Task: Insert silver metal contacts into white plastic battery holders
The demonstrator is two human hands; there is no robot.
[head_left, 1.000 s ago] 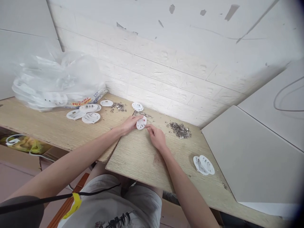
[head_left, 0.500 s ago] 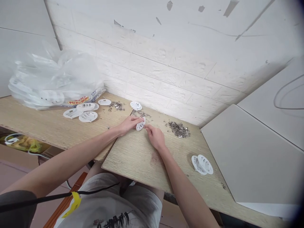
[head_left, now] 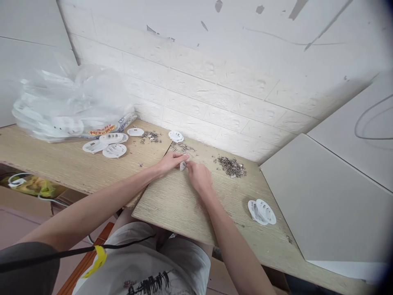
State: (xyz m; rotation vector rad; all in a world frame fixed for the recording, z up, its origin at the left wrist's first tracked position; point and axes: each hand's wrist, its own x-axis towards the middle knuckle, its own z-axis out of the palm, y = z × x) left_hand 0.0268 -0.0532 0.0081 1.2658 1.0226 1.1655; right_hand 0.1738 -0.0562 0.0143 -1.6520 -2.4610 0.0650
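Observation:
In the middle of the table, my left hand is closed on a white oval plastic plate with slots in it. The plate is tilted and mostly covered by my fingers. My right hand meets it from the right, thumb and fingertips pinched together at its edge. Whatever may be between those fingertips is too small or too hidden to name. Just beyond my hands lie scattered small metal pieces. Further right is a larger heap of metal pieces.
A clear plastic bag of white parts fills the back left. Several white plates lie before it, near another small metal pile. One white plate is by the wall. A stack of white plates sits at right, near a grey panel.
The held plate has tilted, so less of its face shows. My right fingertips have moved slightly closer to my left hand. The other things have stayed in place.

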